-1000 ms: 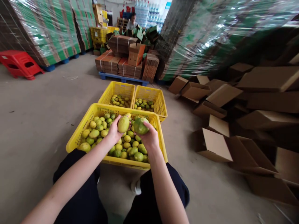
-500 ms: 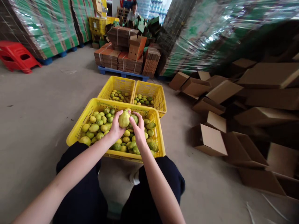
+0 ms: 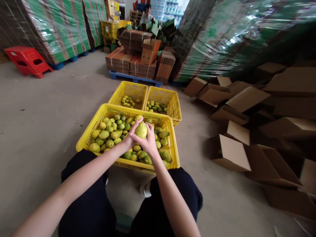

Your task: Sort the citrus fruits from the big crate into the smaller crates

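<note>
A smooth yellow-green fruit [image 3: 141, 130], like a large lemon or small papaya, is held upright between my hands above a big yellow crate [image 3: 92, 122]. My right hand [image 3: 148, 142] is closed round it, thumb on its left side and fingers on its right. My left hand [image 3: 131, 135] is also closed against it from the left, its fingers reaching behind and partly hidden. Below lie many loose fruits [image 3: 110, 143], some round, some longer, green to yellow. The hands cover those in the middle of the crate.
Two smaller yellow crates, a left one [image 3: 116, 96] and a right one [image 3: 176, 104], stand behind, each with some fruit. Open cardboard boxes [image 3: 232, 153] are heaped at right. Flattened cartons [image 3: 123, 62] lie on a blue pallet [image 3: 134, 78]. A red stool [image 3: 28, 61] stands left; a person [image 3: 147, 15] is far back.
My hands have drawn together round the yellow-green fruit, and my right thumb has crossed to its left side. The greener fruit by my right hand no longer shows. The view has swung slightly left.
</note>
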`<state>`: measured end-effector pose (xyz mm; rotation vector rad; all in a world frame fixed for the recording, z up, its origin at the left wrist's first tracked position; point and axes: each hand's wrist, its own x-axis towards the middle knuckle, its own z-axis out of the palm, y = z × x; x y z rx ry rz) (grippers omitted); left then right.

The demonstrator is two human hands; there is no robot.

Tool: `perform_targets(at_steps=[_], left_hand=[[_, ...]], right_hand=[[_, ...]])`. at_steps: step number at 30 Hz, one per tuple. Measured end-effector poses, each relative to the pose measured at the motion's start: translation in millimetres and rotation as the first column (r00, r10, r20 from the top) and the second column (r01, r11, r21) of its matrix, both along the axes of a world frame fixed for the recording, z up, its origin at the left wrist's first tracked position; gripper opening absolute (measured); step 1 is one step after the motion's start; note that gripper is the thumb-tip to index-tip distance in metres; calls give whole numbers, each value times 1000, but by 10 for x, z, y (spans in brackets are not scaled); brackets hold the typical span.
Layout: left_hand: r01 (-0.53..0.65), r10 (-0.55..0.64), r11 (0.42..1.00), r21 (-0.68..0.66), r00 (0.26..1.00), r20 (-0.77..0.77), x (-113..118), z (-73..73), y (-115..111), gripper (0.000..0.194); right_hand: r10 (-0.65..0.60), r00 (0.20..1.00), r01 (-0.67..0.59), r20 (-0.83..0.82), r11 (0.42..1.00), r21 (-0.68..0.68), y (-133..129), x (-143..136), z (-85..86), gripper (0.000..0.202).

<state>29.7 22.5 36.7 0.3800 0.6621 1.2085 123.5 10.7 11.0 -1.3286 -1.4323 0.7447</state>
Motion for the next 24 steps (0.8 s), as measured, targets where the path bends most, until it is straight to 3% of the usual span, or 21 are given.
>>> perform_targets(at_steps=[3, 6, 10, 14, 17, 20, 22, 24], left_hand=[[12, -8, 998, -70, 999, 52, 0, 24, 11, 43], [73, -65, 992, -100, 995, 79, -24, 10, 57, 41], [162, -166, 985, -61, 984, -68, -40, -51, 127, 21], [202, -192, 979, 27, 959, -206, -72, -62, 160, 25], [120, -49, 976, 184, 935, -352, -129, -1, 161, 43], [59, 204, 900, 431, 818, -538, -195, 79, 151, 58], [74, 335, 825, 561, 735, -590, -223, 123, 135, 63], [76, 401, 777, 625, 704, -586, -228, 161, 105, 63]], right_hand=[[-16, 994, 11, -105, 999, -45, -13, -29, 29, 71], [-11, 948, -24, -317, 994, -106, -31, -7, 121, 63], [-57, 761, -144, -646, 956, -255, -62, 106, 315, 51], [-70, 657, -256, -751, 916, -309, -67, 293, 485, 40], [-124, 693, -122, -710, 951, -285, -72, 409, 534, 41], [-171, 759, 27, -629, 972, -232, -85, 455, 518, 42], [-129, 766, 0, -630, 980, -201, -91, 449, 490, 36], [-73, 772, -39, -631, 986, -162, -94, 428, 460, 27]])
